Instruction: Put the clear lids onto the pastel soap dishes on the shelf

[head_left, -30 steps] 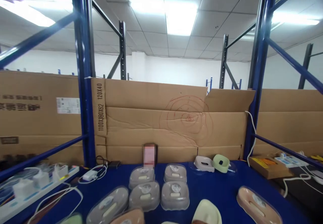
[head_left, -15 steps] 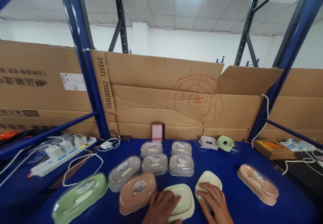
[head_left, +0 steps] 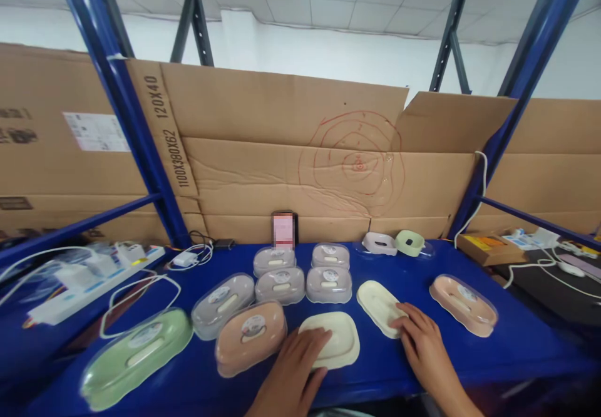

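Note:
A cream rounded tray-like plastic piece (head_left: 345,342) lies on the blue table in front of me. My left hand (head_left: 300,357) rests over its left side, fingers stretched out and thumb apart near the front edge. To the right is a second cream piece, a longer oval plate (head_left: 378,304) set diagonally. My right hand (head_left: 422,335) grips this plate's near right end between thumb and fingers. Just left of my left hand sits a peach case with a clear cover (head_left: 251,339). Another peach case (head_left: 462,304) is farther right, apart from my right hand.
Several grey covered cases (head_left: 280,285) stand behind, with a green one (head_left: 138,357) at left. A lilac part (head_left: 378,243) and a light green part (head_left: 410,243) are at the back. A phone (head_left: 284,229) leans on cardboard. A power strip (head_left: 94,288) lies left.
My right hand has gone from lying over the oval plate to holding its right end, and the plate shows more fully. My left hand stays on its piece. The view has tilted down.

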A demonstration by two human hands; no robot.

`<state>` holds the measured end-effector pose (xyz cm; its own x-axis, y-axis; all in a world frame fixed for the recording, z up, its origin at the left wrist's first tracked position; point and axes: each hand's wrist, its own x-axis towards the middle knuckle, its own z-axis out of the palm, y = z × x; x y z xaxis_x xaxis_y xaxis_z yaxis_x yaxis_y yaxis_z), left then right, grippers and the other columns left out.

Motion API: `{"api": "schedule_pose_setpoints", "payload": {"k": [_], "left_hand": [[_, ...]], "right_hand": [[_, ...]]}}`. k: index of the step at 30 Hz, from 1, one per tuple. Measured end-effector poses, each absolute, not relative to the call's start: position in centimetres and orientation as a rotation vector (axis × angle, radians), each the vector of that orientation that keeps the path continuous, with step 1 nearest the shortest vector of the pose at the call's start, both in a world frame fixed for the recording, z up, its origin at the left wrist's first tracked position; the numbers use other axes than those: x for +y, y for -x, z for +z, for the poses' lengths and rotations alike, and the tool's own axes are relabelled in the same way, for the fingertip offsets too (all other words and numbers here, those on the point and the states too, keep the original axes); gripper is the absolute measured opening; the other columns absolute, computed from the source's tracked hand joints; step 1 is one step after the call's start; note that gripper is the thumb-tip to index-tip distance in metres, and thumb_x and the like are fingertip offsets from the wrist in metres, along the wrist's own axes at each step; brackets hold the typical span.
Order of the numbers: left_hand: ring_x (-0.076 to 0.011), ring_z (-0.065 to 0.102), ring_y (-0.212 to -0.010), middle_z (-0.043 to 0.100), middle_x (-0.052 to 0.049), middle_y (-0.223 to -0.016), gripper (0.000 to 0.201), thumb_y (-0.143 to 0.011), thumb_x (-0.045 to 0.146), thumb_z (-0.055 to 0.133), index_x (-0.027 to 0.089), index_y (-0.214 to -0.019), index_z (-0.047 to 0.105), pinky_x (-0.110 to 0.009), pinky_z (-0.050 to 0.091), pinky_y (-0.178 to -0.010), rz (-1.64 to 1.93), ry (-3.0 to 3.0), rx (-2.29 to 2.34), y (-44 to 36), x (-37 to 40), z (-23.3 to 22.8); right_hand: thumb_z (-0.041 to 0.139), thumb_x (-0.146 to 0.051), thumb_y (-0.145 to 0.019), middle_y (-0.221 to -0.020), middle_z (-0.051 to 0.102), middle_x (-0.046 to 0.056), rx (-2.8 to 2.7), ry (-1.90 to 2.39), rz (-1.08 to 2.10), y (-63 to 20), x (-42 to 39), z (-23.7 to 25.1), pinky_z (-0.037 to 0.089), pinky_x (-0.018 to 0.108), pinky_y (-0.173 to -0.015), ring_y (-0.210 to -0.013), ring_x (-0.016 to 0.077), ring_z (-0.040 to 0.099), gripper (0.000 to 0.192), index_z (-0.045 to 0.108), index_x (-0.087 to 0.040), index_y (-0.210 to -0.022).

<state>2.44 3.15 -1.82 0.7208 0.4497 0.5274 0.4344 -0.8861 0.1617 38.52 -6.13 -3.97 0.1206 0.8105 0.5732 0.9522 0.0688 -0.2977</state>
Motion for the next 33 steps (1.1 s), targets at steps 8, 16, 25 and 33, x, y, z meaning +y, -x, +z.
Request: {"api": "schedule_pose_setpoints", "payload": {"k": [8,16,25,33], "left_hand": [[-0.0242,0.068,-0.138,0.068,-0.004,-0.153,0.065,-0.105,0.022,0.061,0.033,-0.166,0.041,-0.047,0.058,-0.118,0.883,-2.946,0.682,-2.5,3.7,-2.6],[-0.0254,0.066,-0.141,0.065,-0.006,-0.156,0.050,-0.110,0.029,0.058,0.034,-0.159,0.050,-0.048,0.058,-0.118,0.993,-2.798,0.786,-2.4,2.9,-1.4],[-0.0259,0.066,-0.140,0.065,-0.006,-0.155,0.045,-0.111,0.029,0.054,0.033,-0.156,0.051,-0.051,0.057,-0.119,0.997,-2.796,0.831,-2.9,2.7,-1.5],[-0.0256,0.064,-0.142,0.065,-0.008,-0.153,0.039,-0.112,0.026,0.050,0.029,-0.151,0.054,-0.054,0.051,-0.123,0.962,-2.763,0.896,-3.3,2.4,-1.3]], "right_hand": [[0.068,-0.057,-0.101,-0.149,0.070,0.009,-1.667,1.839,-0.211,-37.6,-5.9,-4.4,0.057,0.059,-0.113,-0.140,0.0373,0.065,0.043,0.074,-0.036,-0.139],[0.056,-0.045,-0.110,-0.150,0.070,0.009,-1.846,1.762,-0.106,-41.0,-7.6,-3.3,0.051,0.072,-0.116,-0.150,0.0404,0.056,0.033,0.081,-0.034,-0.128],[0.060,-0.040,-0.110,-0.161,0.061,0.005,-2.067,1.530,0.070,-37.4,-5.0,2.0,0.056,0.045,-0.120,-0.147,0.0254,0.061,0.040,0.065,-0.036,-0.150],[0.041,-0.044,-0.117,-0.138,0.070,0.013,-1.944,1.671,-0.352,-43.6,8.6,5.6,0.056,0.048,-0.110,-0.129,0.0275,0.069,0.047,0.068,-0.014,-0.140]]}}
